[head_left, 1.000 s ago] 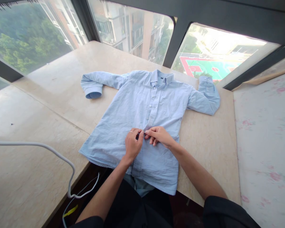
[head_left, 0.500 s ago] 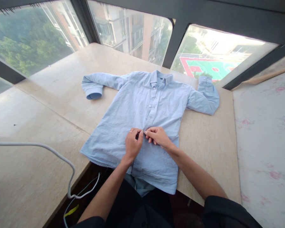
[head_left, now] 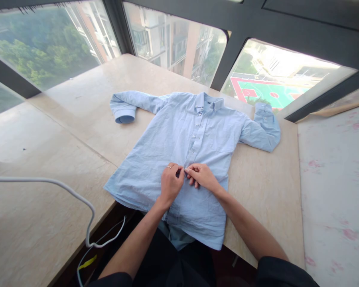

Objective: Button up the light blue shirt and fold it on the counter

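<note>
1. Pinching the light-blue shirt (head_left: 155, 159) at its placket (head_left: 194, 149) with the left hand (head_left: 171, 183), thumb-tip close against forefinger.
2. Pinching just beside with the right hand (head_left: 204, 176), lower fingers curled.
3. Laid out beneath both hands on a pale tabletop (head_left: 263, 195), with collar (head_left: 200, 101) at the far side, hem (head_left: 197, 238) over the near edge.
4. Bordered by windows (head_left: 173, 46) beyond, flowered wall (head_left: 332, 191) at right, white cable (head_left: 60, 184) at left.

Pale tabletop (head_left: 263, 199). Far edges: dark window frames (head_left: 122, 30); trees (head_left: 38, 59), building (head_left: 170, 44), green-and-red sports court (head_left: 265, 92) outside. Right edge: floral-patterned wall (head_left: 332, 191). Near-left edge: white cable (head_left: 48, 180) curving across, yellow strip (head_left: 87, 262) lower down. Small dark speck (head_left: 24, 149) toward left.
</note>
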Demonstrator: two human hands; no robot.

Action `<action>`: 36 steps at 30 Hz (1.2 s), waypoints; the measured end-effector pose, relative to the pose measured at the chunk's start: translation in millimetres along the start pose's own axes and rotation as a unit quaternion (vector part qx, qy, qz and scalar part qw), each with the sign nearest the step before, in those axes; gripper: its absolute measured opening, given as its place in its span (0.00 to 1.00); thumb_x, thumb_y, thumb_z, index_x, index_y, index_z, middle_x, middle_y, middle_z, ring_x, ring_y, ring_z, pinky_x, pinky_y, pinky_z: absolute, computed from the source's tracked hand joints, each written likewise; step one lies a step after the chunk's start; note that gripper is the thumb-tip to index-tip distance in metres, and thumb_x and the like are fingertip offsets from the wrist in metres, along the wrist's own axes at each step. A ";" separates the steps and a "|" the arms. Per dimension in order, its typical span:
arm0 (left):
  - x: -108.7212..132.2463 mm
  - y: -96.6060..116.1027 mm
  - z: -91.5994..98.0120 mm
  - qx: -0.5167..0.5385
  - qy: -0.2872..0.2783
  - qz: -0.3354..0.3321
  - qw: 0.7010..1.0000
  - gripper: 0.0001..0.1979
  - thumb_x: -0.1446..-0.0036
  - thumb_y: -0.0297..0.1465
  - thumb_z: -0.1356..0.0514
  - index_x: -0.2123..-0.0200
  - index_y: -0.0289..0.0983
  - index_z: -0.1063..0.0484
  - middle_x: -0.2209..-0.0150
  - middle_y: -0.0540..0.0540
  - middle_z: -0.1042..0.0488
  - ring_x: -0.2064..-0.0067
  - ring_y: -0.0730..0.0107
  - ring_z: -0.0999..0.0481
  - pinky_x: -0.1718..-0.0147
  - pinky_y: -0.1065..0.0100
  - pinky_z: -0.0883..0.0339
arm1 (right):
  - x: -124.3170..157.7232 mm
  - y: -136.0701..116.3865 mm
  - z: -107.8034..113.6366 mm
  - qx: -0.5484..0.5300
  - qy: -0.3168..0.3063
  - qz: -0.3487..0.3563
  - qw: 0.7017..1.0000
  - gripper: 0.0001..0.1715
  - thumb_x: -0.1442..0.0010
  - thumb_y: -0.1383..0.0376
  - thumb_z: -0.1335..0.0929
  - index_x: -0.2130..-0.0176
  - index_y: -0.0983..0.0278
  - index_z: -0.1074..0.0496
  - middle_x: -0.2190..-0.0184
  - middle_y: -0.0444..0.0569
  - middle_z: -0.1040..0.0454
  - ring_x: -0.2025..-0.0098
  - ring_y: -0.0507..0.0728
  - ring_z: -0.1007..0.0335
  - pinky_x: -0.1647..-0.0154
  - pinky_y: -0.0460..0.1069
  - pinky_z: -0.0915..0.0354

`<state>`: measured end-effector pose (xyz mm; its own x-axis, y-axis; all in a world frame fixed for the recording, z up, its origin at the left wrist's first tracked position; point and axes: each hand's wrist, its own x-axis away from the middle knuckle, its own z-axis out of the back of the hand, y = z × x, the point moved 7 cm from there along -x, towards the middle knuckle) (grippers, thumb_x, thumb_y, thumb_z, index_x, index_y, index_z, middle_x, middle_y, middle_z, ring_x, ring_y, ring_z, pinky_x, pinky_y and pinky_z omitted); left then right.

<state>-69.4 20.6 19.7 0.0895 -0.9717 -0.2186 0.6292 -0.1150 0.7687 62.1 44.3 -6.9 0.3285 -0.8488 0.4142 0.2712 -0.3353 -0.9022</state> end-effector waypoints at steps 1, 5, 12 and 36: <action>0.2 0.1 -0.3 -0.003 -0.003 -0.002 1.000 0.05 0.40 0.26 0.42 0.68 0.37 0.27 0.67 0.47 0.27 0.64 0.68 0.28 0.62 0.67 0.34 | -0.8 1.8 -0.4 0.009 -0.006 -0.005 1.000 0.19 0.46 0.51 0.31 0.71 0.65 0.30 0.82 0.41 0.27 0.88 0.48 0.35 0.91 0.40 0.42; 2.2 0.6 1.8 -0.037 0.003 -0.020 0.999 0.07 0.38 0.26 0.42 0.61 0.37 0.25 0.63 0.45 0.25 0.59 0.64 0.27 0.58 0.65 0.34 | -2.7 5.4 0.2 0.043 0.004 -0.022 0.999 0.20 0.44 0.49 0.32 0.71 0.63 0.33 0.84 0.39 0.29 0.89 0.49 0.35 0.93 0.41 0.42; 13.4 1.6 2.2 -0.162 -0.035 -0.063 0.984 0.15 0.36 0.29 0.43 0.47 0.42 0.27 0.51 0.41 0.26 0.52 0.59 0.27 0.54 0.58 0.34 | 9.4 -2.7 9.2 0.082 0.117 0.053 0.988 0.20 0.39 0.48 0.35 0.64 0.63 0.31 0.78 0.41 0.29 0.85 0.50 0.31 0.92 0.42 0.41; 43.2 0.0 15.3 -0.222 -0.098 -0.153 0.958 0.30 0.36 0.45 0.47 0.36 0.36 0.37 0.33 0.35 0.42 0.31 0.50 0.45 0.34 0.43 0.52 | 42.9 22.7 23.0 0.599 0.245 0.153 0.747 0.31 0.30 0.57 0.44 0.33 0.67 0.43 0.31 0.59 0.46 0.29 0.65 0.54 0.32 0.64 0.52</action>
<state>-77.3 -24.5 19.4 -0.2706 -0.9320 -0.2412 0.8736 -0.3430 0.3453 103.2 9.7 -6.8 0.2506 -0.9567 -0.1483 0.9623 0.2628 -0.0695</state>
